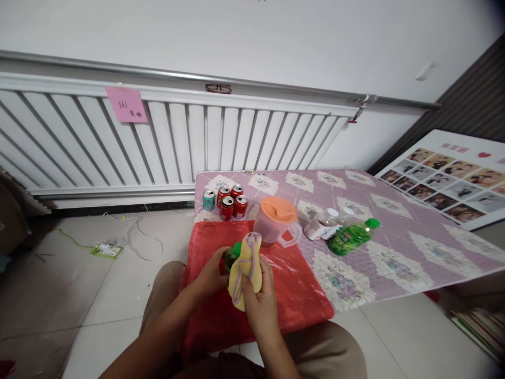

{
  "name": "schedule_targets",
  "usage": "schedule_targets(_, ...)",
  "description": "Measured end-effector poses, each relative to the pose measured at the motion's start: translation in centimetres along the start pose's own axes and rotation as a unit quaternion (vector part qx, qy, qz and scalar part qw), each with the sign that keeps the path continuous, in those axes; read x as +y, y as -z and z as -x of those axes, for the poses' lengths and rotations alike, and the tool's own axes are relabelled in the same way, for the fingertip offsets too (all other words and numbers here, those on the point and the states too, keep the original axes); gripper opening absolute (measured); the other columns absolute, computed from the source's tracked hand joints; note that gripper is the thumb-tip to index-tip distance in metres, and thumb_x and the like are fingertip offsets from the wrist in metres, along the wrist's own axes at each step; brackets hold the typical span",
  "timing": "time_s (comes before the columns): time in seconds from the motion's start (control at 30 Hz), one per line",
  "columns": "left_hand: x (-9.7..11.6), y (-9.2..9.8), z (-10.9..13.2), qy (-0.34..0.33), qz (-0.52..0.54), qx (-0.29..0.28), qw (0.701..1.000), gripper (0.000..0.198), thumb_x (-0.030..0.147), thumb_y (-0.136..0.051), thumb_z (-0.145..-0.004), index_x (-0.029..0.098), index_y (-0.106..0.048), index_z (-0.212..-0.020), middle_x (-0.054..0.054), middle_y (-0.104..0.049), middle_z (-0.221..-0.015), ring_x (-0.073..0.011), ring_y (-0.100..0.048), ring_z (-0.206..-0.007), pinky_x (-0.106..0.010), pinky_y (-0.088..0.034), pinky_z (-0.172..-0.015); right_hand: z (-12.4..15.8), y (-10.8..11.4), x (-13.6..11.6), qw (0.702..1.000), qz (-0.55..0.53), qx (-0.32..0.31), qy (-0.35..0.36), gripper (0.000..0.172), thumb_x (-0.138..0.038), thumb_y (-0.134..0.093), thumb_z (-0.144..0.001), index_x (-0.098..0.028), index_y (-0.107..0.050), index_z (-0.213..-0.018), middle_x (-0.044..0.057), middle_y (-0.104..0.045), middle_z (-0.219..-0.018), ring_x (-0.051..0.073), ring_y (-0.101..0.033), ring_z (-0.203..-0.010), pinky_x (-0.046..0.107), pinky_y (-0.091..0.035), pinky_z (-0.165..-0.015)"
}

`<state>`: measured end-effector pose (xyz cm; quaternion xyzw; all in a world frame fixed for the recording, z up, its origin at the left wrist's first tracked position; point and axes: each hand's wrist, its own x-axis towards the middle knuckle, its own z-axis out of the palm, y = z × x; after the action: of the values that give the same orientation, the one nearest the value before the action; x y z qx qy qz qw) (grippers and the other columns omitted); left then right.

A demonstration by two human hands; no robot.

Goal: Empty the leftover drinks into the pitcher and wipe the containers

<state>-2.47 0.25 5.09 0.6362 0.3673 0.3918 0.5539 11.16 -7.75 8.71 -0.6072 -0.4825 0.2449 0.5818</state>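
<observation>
My left hand [215,271] is closed around a small dark green bottle with a green cap [236,249], mostly hidden behind a pad. In my right hand [261,300] is that yellow, gourd-shaped pad with purple trim [248,258], thumb on its near face. The pad is upright and overlaps the bottle in view; whether they touch I cannot tell. Both hands are above a red plastic sheet [292,279]. Just beyond them stands a clear plastic pitcher [263,231] with an orange lid [278,209].
Several drink cans, including a teal can [209,200] and a red can [240,207], stand at the table's back left. A green bottle [349,238] lies right of the pitcher beside clear bottles [321,226]. A radiator [252,137] runs behind the floral tablecloth [379,221].
</observation>
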Motion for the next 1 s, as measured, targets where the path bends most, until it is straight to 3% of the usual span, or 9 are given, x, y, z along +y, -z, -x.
schedule_targets(0.07, -0.5, -0.4, 0.3, -0.004, -0.023, 0.054, 0.998, 0.069, 0.027, -0.083, -0.068, 0.019, -0.051, -0.128, -0.012, -0.062, -0.125, -0.0273, -0.061, -0.111, -0.045, -0.05, -0.099, 0.1, -0.3, 1.1, 0.999, 0.028, 0.001, 0.027, 0.05, -0.03, -0.061, -0.082, -0.021, -0.055, -0.131, 0.013, -0.054, -0.139, 0.028, -0.05, -0.13, 0.05, -0.041, -0.11)
schedule_targets(0.13, -1.0, -0.2, 0.3, -0.022, -0.054, 0.074, 0.996, 0.075, 0.025, -0.082, -0.067, 0.019, -0.048, -0.133, -0.014, -0.057, -0.132, -0.0301, -0.057, -0.12, -0.049, -0.046, -0.105, 0.2, -0.3, 2.5, 0.999, 0.034, -0.002, 0.006, 0.05, -0.031, -0.06, -0.082, -0.021, -0.055, -0.131, 0.013, -0.059, -0.133, 0.028, -0.054, -0.125, 0.049, -0.044, -0.106)
schedule_targets(0.3, -1.7, 1.9, 0.0, -0.044, -0.095, 0.01, 0.994, 0.086, 0.016, -0.079, -0.064, 0.021, -0.042, -0.142, -0.014, -0.048, -0.146, -0.0328, -0.044, -0.137, -0.054, -0.031, -0.118, 0.4, 0.6, 4.7, 0.996, 0.014, 0.013, -0.083, 0.046, -0.039, -0.06, -0.083, -0.021, -0.06, -0.125, 0.008, -0.072, -0.108, 0.026, -0.067, -0.1, 0.041, -0.055, -0.087)
schedule_targets(0.47, -1.0, 1.4, -0.1, -0.01, -0.018, -0.062, 0.998, 0.074, 0.021, -0.076, -0.072, 0.021, -0.043, -0.139, -0.012, -0.057, -0.137, -0.0292, -0.057, -0.124, -0.048, -0.044, -0.109, 0.1, 1.1, 2.5, 0.993, -0.041, 0.022, -0.107, 0.051, -0.04, -0.059, -0.085, -0.022, -0.054, -0.133, 0.008, -0.073, -0.106, 0.024, -0.07, -0.091, 0.038, -0.058, -0.08)
schedule_targets(0.6, -0.6, -0.3, 0.2, -0.009, -0.004, -0.001, 1.0, 0.069, 0.025, -0.081, -0.07, 0.02, -0.049, -0.13, -0.012, -0.062, -0.129, -0.0278, -0.062, -0.114, -0.042, -0.052, -0.097, 0.0, 0.3, 0.4, 0.999, -0.019, 0.013, -0.03, 0.051, -0.033, -0.057, -0.087, -0.022, -0.05, -0.136, 0.011, -0.065, -0.124, 0.025, -0.063, -0.112, 0.044, -0.052, -0.097)
schedule_targets(0.73, -0.7, -0.9, 0.2, -0.039, -0.033, 0.053, 0.997, 0.067, 0.028, -0.084, -0.067, 0.02, -0.054, -0.126, -0.012, -0.064, -0.124, -0.0294, -0.062, -0.11, -0.043, -0.052, -0.095, 0.0, -0.5, 1.3, 0.997, 0.048, -0.002, 0.056, 0.049, -0.029, -0.057, -0.086, -0.021, -0.051, -0.134, 0.013, -0.051, -0.141, 0.027, -0.048, -0.131, 0.05, -0.039, -0.111)
schedule_targets(0.87, -1.4, 0.3, 0.3, -0.062, -0.072, 0.034, 0.995, 0.08, 0.021, -0.083, -0.065, 0.022, -0.049, -0.137, -0.013, -0.057, -0.136, -0.0332, -0.054, -0.126, -0.052, -0.042, -0.11, 0.2, -0.3, 3.9, 0.999, 0.052, -0.006, -0.01, 0.049, -0.032, -0.056, -0.087, -0.02, -0.05, -0.134, 0.012, -0.061, -0.128, 0.027, -0.057, -0.122, 0.046, -0.049, -0.1)
schedule_targets(1.0, -2.1, 1.6, 0.3, -0.034, -0.087, 0.008, 0.996, 0.093, 0.009, -0.074, -0.064, 0.02, -0.035, -0.147, -0.015, -0.041, -0.153, -0.0332, -0.038, -0.143, -0.055, -0.027, -0.121, 0.2, 0.7, 5.0, 0.996, 0.042, 0.002, -0.075, 0.045, -0.037, -0.058, -0.085, -0.021, -0.058, -0.126, 0.009, -0.07, -0.111, 0.026, -0.065, -0.107, 0.042, -0.054, -0.091)
